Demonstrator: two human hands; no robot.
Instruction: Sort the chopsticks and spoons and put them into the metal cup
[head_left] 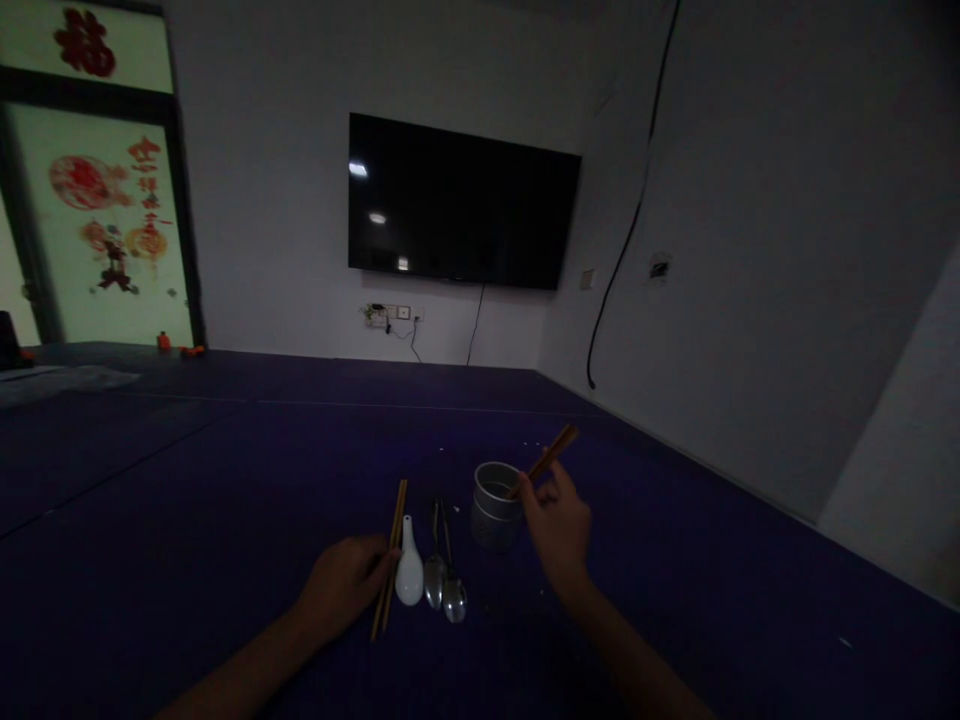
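My right hand (556, 518) pinches a small bundle of wooden chopsticks (553, 452), tilted so that the lower ends reach into the mouth of a grey metal cup (496, 515). How deep they go is hidden. To the left, my left hand (349, 578) is closed at a pair of wooden chopsticks (400, 508) lying on the purple surface, its thumb and fingers around their middle. Right beside that pair lies a white soup spoon (409, 577), bowl toward me. Two metal spoons, one (433, 580) slightly behind the other (454, 598), lie between it and the cup.
The purple surface (247, 500) stretches to the far wall, with small white specks scattered on it. A television (461, 205) hangs there above wall sockets (394, 313). A black cable (626, 240) runs down the right wall. Small orange objects (163, 341) stand by the glass door (97, 230).
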